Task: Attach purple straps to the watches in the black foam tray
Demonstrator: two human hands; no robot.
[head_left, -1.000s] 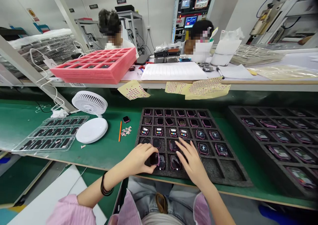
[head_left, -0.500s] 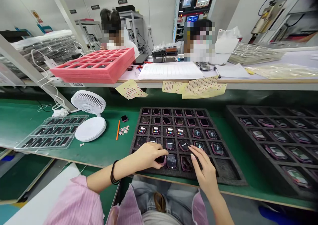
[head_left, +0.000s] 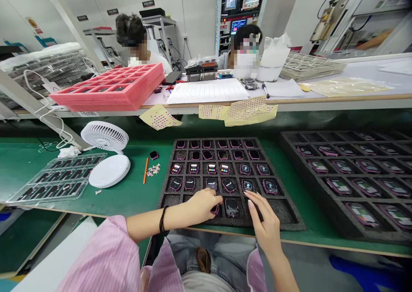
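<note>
**Q:** What has changed in this frame?

**A:** A worker's left hand (head_left: pixel 202 205) has slid right along the front row of a black foam tray (head_left: pixel 277 217) on the green tabletop (head_left: pixel 128 202). The right hand (head_left: pixel 264 224) has also moved right across the tray.

**Q:** What are the hands doing?

**A:** The left is clenched, fingers curled over a pink-edged smartwatch (head_left: pixel 215 209). It sits low in the front row, just left of a glossy black watch (head_left: pixel 231 207). The right is open, its fingers spread just below a lit-screen watch (head_left: pixel 247 185); contact cannot be told.

**Q:** And the trays?

**A:** Pink-cased smartwatches fill the black tray's slots, one each, with the front right slots bare. A second black foam tray (head_left: pixel 291 163) holds rows of pink-cased watches with green-lit screens. A clear plastic blister tray (head_left: pixel 48 184) holds dark pieces.
</note>
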